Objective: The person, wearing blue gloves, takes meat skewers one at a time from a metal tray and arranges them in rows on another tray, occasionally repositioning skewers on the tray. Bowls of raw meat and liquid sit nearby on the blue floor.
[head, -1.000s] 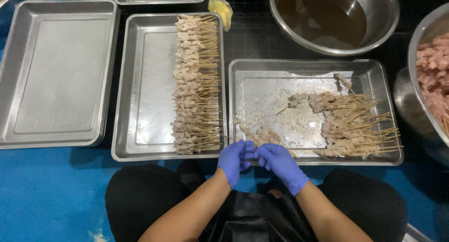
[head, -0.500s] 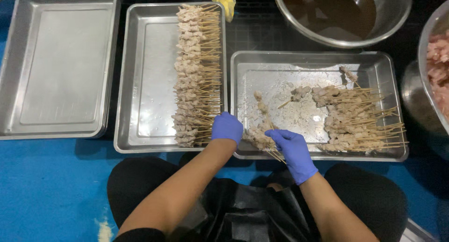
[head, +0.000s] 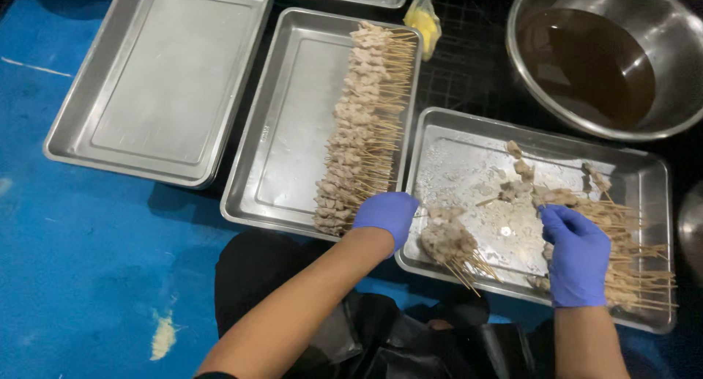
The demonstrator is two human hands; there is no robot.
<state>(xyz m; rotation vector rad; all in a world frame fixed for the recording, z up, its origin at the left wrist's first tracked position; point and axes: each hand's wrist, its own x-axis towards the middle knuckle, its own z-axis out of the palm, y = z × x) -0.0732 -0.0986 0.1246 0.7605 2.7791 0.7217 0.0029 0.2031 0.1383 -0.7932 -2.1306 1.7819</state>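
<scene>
My left hand [head: 387,214], in a blue glove, is curled at the front left corner of the right steel tray [head: 461,159]. It grips the meat end of a small bundle of skewers [head: 447,241], whose sticks point toward me. My right hand [head: 577,256], also gloved, lies on the loose pile of meat skewers [head: 633,258] in the same tray, fingertips touching a skewer. Whether it grips that skewer is unclear. Just left of my left hand, the middle tray [head: 293,130] holds a long neat row of skewers [head: 366,115] along its right side.
An empty steel tray [head: 161,79] lies at the far left on the blue floor [head: 88,262]. A large steel bowl [head: 663,13] of brown liquid stands at the back right, with a small yellow bag [head: 423,16] beside it. Another bowl's rim [head: 692,232] shows at the right edge.
My hands were together near my lap. The left then reached the front of the middle tray and now holds the bundle in the right tray. My right hand moved right to the pile.
</scene>
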